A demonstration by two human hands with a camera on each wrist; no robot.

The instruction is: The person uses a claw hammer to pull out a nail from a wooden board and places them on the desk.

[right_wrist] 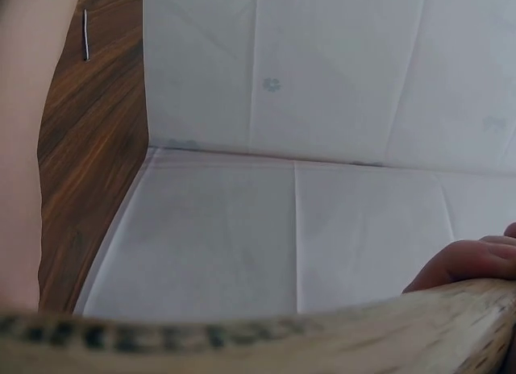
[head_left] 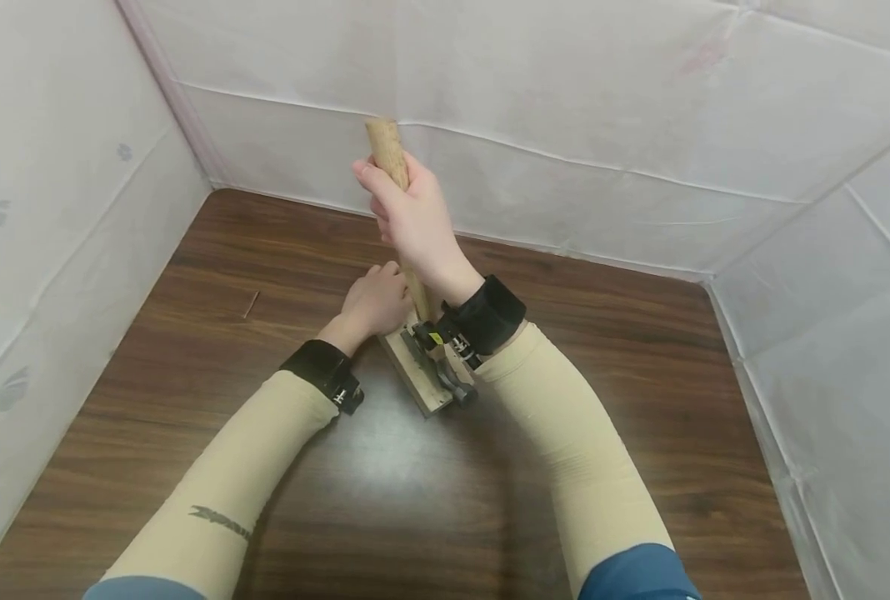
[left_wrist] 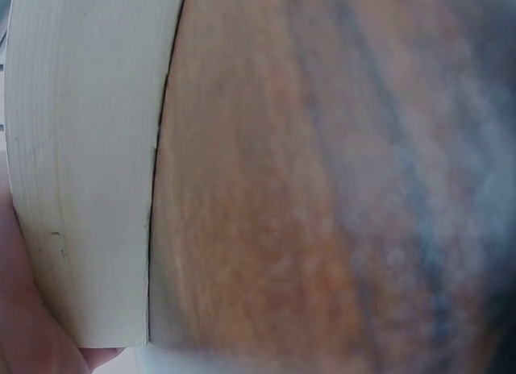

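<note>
— Cream sleeves nearest us, then the dark wood-grain desk [head_left: 227, 275] under everything. We have the pale rectangular wooden block [head_left: 415, 375] flat on it, near the middle. How do we strike cleanly?

— Our right hand [head_left: 415, 221] is wrapped round the long light wooden hammer handle [head_left: 387, 150], raised above the block; the dark metal head sits low by that wrist. Our left hand [head_left: 373, 304] lies curled at the block's far end, though we cannot tell how firmly it holds. We should keep those fingers clear of the strike line and swing straight down.

— And the thin nail [head_left: 251, 304] lying loose to the left?

— Well apart; leave it.
</note>
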